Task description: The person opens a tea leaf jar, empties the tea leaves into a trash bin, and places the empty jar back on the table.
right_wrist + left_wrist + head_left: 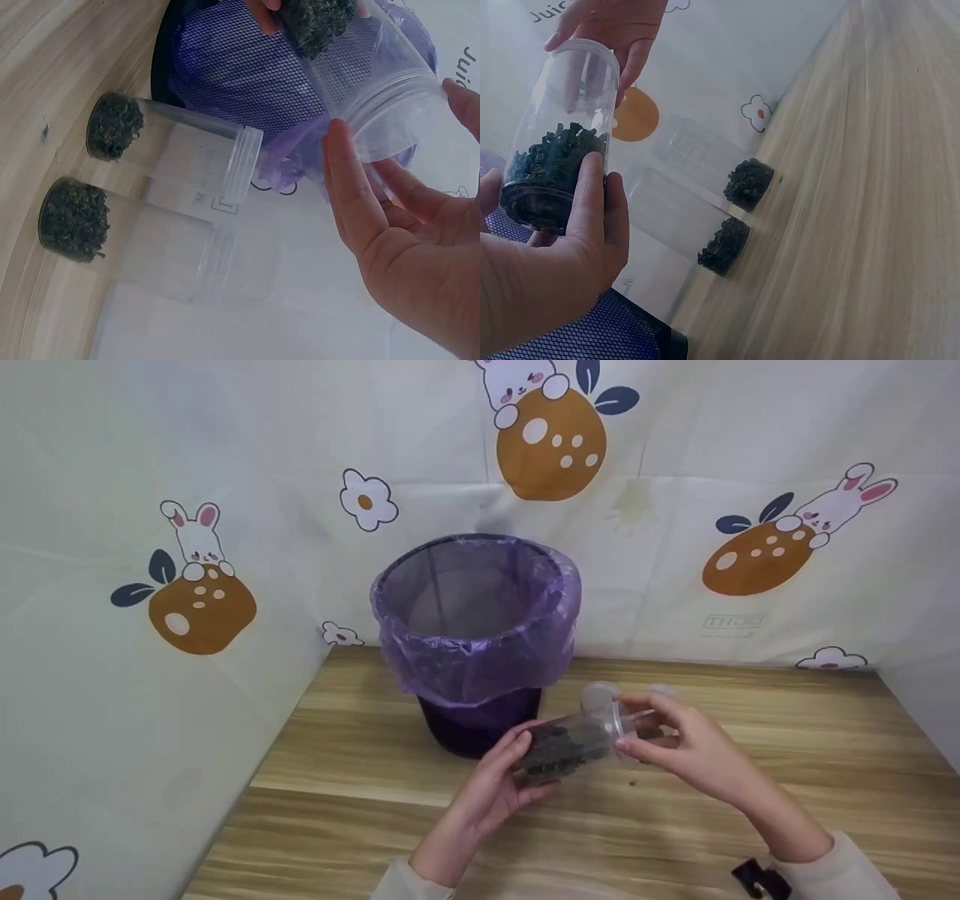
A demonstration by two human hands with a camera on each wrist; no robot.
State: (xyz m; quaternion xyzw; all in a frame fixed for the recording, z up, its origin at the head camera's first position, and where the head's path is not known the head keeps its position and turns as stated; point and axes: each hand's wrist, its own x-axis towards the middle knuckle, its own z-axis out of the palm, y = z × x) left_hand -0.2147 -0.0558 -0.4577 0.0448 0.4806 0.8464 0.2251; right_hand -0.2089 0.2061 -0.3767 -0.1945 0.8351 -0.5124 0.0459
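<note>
A clear jar with dark dried leaves inside is tilted above the table, its lid end toward the right. My left hand grips the jar around its leaf-filled base. At the other end my right hand holds the clear lid between thumb and fingers. Whether the lid is loose cannot be seen. Two similar jars stand upright behind, a nearer one and a farther one, each with dark leaves at the bottom; in the head view they are mostly hidden behind the held jar and right hand.
A dark mesh bin lined with a purple bag stands at the back of the wood-grain table. A patterned cloth rises behind and at the sides. A small dark crumb lies on the table.
</note>
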